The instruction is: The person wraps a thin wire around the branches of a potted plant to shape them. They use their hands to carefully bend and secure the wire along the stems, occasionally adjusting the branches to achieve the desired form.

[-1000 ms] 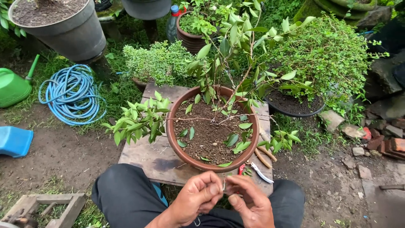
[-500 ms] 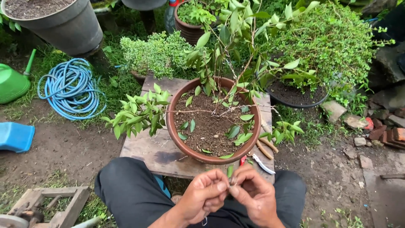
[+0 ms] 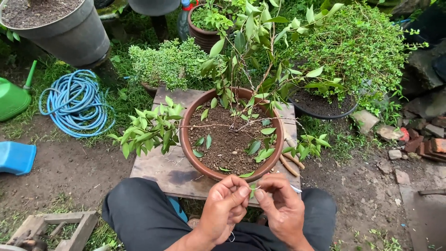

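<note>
Garden ground, bare soil and grass; one wooden surface [image 3: 160, 167] at centre. Item: one small green sprig [image 3: 252, 189], at 6 o'clock just below the pot rim, pinched between both hands. Left hand [image 3: 225, 207]: fingers closed on the sprig. Right hand [image 3: 281, 207]: fingers closed on its other end; sprig mostly hidden. One brown clay pot [image 3: 186, 148] with leafy shrub on the surface, 12 o'clock of hands. One blue hose coil [image 3: 74, 102], 10 o'clock. One green watering can [image 3: 11, 97], cut off at the left edge. Tools beside the pot, 2 o'clock, hard to make out.
</note>
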